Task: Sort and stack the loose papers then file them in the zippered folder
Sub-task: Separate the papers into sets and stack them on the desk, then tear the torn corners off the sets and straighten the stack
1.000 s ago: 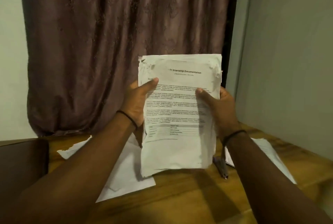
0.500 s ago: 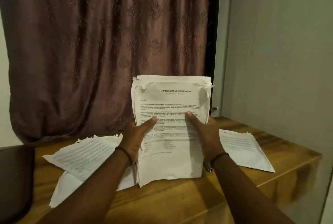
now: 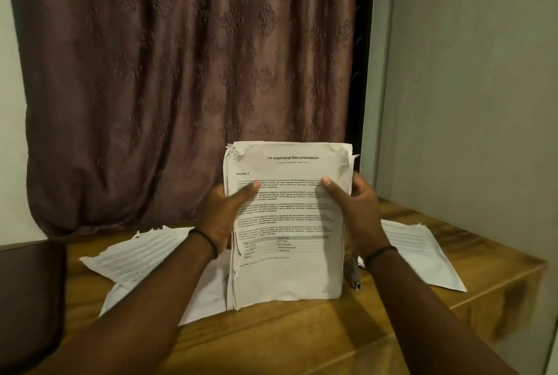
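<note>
Gripping: a paper stack (image 3: 287, 223) is held upright by both side edges, its lower edge set on the wooden table (image 3: 302, 341).
Left hand (image 3: 225, 214): the thumb is pressed on the front page; the fingers are hidden behind.
Right hand (image 3: 357, 208): the thumb is laid in front, the fingers curled round the edge.
Loose sheets (image 3: 145, 254): spread left of the left fingers.
More sheets (image 3: 419, 257): seen right of the right fingers.

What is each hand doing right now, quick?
Left hand: grips the left edge of the upright paper stack, thumb on the front page.
Right hand: grips the stack's right edge, thumb on the front page.
</note>
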### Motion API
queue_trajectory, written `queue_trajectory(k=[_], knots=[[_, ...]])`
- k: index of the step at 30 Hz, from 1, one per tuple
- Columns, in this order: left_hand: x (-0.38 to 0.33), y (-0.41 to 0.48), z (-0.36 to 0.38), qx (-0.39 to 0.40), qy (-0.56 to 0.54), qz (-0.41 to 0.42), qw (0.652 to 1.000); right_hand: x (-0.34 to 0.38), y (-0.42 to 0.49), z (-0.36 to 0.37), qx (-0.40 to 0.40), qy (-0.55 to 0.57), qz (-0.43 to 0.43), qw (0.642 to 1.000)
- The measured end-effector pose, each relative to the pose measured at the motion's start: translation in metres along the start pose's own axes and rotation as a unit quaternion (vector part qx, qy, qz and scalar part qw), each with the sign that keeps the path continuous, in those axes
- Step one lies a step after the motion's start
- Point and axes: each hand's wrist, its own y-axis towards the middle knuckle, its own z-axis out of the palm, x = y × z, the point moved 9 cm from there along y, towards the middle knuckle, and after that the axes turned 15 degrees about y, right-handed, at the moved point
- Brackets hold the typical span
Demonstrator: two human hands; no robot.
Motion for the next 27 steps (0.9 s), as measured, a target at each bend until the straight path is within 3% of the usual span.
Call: queue_trajectory(k=[8,12,15,17,21,23,27], knots=[[-0.026,0.005,0.006,0.013,0.008,-0.014,1.0,0.007,0.004,0.015,-0.007,-0.033,-0.018,0.999],[-0.028,0.013,-0.028,-0.027,0.041,-0.041,0.998,-0.027,-0.003,0.027,0.016,0.005,0.088,0.996],[-0.025,0.022,-0.069,-0.088,0.181,-0.042,0.979,-0.073,-0.029,0.036,0.025,-0.015,0.176,0.984],[-0.018,0.026,-0.077,-0.052,0.335,-0.043,0.94,-0.101,-0.046,0.044,0.038,-0.016,0.219,0.975],[0.026,0.024,-0.058,0.144,0.54,-0.063,0.827,-0.133,-0.063,0.063,0.058,-0.005,0.266,0.962],[0.044,0.018,-0.052,0.181,0.533,-0.077,0.823,-0.137,-0.065,0.068,0.065,-0.011,0.269,0.961],[0.07,0.021,-0.049,0.159,0.494,-0.084,0.851,-0.146,-0.064,0.059,0.07,-0.039,0.283,0.956]])
